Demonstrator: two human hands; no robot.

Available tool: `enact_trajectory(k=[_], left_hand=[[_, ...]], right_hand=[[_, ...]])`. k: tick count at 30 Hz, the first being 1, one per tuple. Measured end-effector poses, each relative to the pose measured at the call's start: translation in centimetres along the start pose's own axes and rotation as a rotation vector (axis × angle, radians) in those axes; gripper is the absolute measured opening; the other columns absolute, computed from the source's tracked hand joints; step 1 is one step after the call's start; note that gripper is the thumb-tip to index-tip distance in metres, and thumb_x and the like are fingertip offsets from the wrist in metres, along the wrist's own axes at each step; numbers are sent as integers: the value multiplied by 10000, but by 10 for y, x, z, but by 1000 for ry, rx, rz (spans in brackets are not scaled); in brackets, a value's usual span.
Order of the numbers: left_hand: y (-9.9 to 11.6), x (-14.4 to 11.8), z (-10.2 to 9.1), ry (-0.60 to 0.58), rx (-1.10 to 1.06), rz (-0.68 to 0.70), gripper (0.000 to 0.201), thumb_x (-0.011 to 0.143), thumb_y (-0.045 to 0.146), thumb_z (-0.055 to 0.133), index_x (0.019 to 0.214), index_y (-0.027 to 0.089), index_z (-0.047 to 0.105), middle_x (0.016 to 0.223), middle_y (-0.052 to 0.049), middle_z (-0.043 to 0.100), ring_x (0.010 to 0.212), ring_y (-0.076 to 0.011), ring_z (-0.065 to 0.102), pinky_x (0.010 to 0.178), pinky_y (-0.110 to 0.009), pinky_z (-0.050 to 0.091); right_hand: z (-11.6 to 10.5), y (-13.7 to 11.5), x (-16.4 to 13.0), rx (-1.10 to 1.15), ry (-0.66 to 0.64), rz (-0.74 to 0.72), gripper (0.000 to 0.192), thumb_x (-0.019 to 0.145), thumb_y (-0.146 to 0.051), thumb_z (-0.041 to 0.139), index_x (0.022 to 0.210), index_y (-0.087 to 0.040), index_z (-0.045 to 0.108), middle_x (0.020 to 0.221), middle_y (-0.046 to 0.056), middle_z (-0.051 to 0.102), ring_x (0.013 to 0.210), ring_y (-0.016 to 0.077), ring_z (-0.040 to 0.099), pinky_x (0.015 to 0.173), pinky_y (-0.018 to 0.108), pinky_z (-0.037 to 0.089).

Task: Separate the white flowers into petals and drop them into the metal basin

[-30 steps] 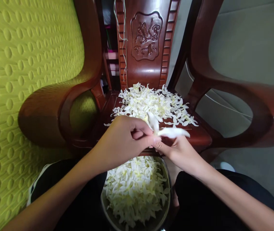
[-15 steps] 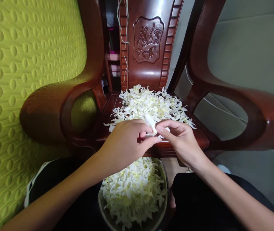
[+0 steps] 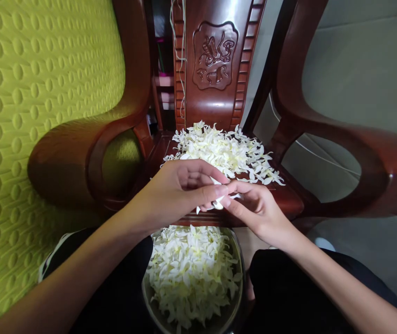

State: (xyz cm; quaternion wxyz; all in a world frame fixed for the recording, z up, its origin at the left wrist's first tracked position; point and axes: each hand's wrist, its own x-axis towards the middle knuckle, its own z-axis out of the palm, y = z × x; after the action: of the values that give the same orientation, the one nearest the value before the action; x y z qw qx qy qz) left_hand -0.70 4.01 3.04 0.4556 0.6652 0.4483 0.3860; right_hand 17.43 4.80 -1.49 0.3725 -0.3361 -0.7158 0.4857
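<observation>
At frame centre, left hand (image 3: 173, 192) and right hand (image 3: 257, 208) together pinched one white flower (image 3: 218, 202), petal-stripping apparently underway; the next move probably needed a gentle pull.

I'm sitting in a home living room: a carved wooden chair (image 3: 215, 69) is standing before me, a green quilted sofa (image 3: 45, 83) with a wooden armrest (image 3: 80, 148) is sitting beside it.

bowl (image 3: 238, 273) before table (image 3: 289, 197) | petal heap (image 3: 219, 148) on table (behind hands)
</observation>
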Motion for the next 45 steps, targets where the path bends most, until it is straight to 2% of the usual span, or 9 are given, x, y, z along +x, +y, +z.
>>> enact_trajectory(k=[7,10,14,22,27,31,36,41,45], left_hand=[[1,-6,-6,24,301,193,198,843,200,542,1016,244,629,662,34,572,571,-99,542,538,-195,443],[-3,-7,2,210,472,317,318,880,212,498,1189,259,551,821,12,635,699,-117,583,658,-223,460],[-13,-8,19,151,433,181,609,855,374,563,1387,256,291,1013,-32,639,829,-163,613,716,-266,467],[-14,-5,15,141,574,60,151,847,304,543,744,196,522,639,27,571,592,-136,524,533,-249,352],[-9,-3,7,128,552,64,180,840,282,528,691,181,523,612,27,567,584,-129,527,525,-235,355],[-4,-4,3,43,432,101,201,869,308,496,737,171,563,660,22,606,613,-123,561,549,-222,396],[-4,-5,4,27,533,103,200,851,308,537,697,181,542,614,37,580,569,-114,536,509,-217,354],[-12,-4,7,280,947,140,201,861,348,507,747,185,533,567,22,546,515,-136,491,511,-255,294],[-15,-2,7,193,904,127,218,870,347,483,721,189,510,575,24,547,509,-126,475,517,-251,291]], right_hand=[[2,-2,-1,-12,3,8,162,882,-317,556,812,-176,596,781,17,596,725,144,542,659,253,429],[4,-2,0,18,32,20,172,874,-321,569,787,-175,589,762,16,583,694,134,537,632,244,432],[6,1,2,134,113,-13,122,844,-296,617,795,-184,608,732,2,588,674,127,559,621,233,458],[7,4,3,246,103,34,156,858,-247,612,998,-236,680,921,28,691,839,157,658,785,284,527],[4,2,3,341,204,75,220,775,-207,710,986,-201,652,746,-1,697,670,126,672,680,238,552],[-3,6,6,516,48,229,236,774,-234,714,1008,-232,685,836,1,739,681,108,692,697,216,560],[-1,7,8,463,60,179,195,731,-218,750,914,-212,682,763,-8,726,664,124,687,686,249,563],[5,4,6,342,171,104,179,694,-174,775,805,-178,635,778,-10,660,720,95,626,703,203,507],[5,2,4,377,176,131,178,753,-195,723,777,-193,547,744,-25,619,692,91,593,687,219,489]])
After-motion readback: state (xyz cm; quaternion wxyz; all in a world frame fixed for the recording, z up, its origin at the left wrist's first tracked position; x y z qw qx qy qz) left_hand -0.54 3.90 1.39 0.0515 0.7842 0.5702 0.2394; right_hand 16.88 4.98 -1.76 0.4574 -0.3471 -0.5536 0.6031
